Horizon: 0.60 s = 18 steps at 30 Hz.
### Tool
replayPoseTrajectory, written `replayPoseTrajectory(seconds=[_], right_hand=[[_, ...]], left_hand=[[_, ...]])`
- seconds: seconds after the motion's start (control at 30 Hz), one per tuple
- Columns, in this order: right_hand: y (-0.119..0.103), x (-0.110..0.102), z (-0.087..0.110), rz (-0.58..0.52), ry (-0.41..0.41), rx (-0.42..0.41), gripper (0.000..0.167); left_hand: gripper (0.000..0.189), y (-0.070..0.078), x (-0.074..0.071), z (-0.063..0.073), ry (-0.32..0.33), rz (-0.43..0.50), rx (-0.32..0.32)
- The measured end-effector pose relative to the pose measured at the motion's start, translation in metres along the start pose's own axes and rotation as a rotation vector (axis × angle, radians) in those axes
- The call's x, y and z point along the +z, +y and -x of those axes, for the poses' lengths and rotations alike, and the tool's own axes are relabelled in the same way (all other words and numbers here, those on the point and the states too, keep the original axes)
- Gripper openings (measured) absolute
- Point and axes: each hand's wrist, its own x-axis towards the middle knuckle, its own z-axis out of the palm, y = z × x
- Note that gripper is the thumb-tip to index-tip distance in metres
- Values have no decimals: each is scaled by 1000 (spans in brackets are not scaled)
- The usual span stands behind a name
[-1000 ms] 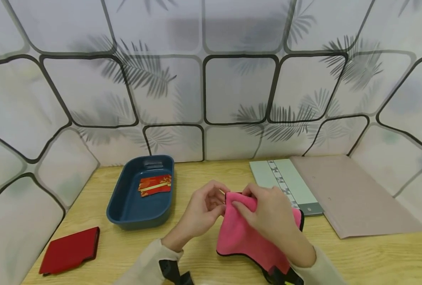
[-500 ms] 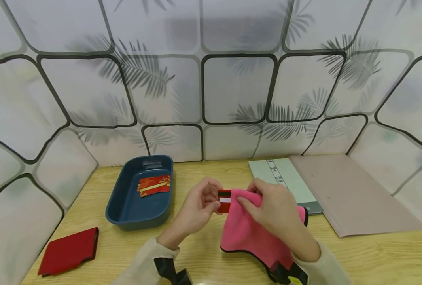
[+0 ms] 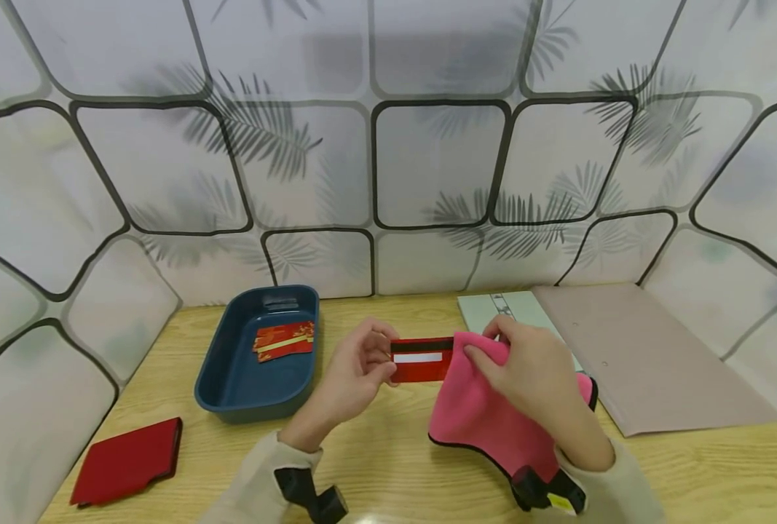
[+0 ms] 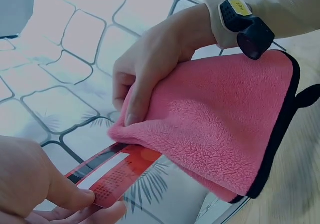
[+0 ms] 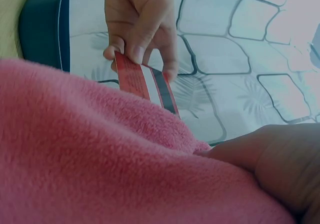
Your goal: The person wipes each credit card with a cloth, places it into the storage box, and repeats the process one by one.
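Observation:
Between thumb and fingers my left hand (image 3: 355, 371) pinches one end of a red card (image 3: 421, 370) with a black stripe and a white strip. The card's other end is covered by a fluffy pink cloth (image 3: 486, 415) with black edging. My right hand (image 3: 532, 371) grips the cloth's upper part, its thumb on the near side, and the cloth hangs down below it. In the left wrist view, the cloth (image 4: 215, 119) is folded over the card's (image 4: 120, 171) far end. From the right wrist, the cloth (image 5: 90, 149) hides part of the card (image 5: 145, 86).
Several red and gold cards (image 3: 285, 340) lie in a blue tray (image 3: 231, 400) at the left. A red wallet-like case (image 3: 128, 460) lies at the front left. Behind my right hand are a pale green notebook (image 3: 480, 313) and a greyish-pink folder (image 3: 657, 364).
The card, at first hidden behind the cloth, now shows along most of its length. My right hand and the cloth have moved right and slightly up; the left hand has shifted slightly left.

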Motion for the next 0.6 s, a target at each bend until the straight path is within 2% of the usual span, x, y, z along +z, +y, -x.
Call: replayPoseTrajectory(seconds=[0.17, 0.47, 0.6], right_hand=[[6, -5, -2, 16, 43, -14, 18], [8, -7, -4, 19, 39, 18, 18], [8, -7, -4, 34, 40, 15, 18]], left_hand=[[29, 0, -2, 0, 48, -19, -3], [39, -2, -4, -2, 100, -27, -7], [30, -2, -6, -2, 96, -78, -28]])
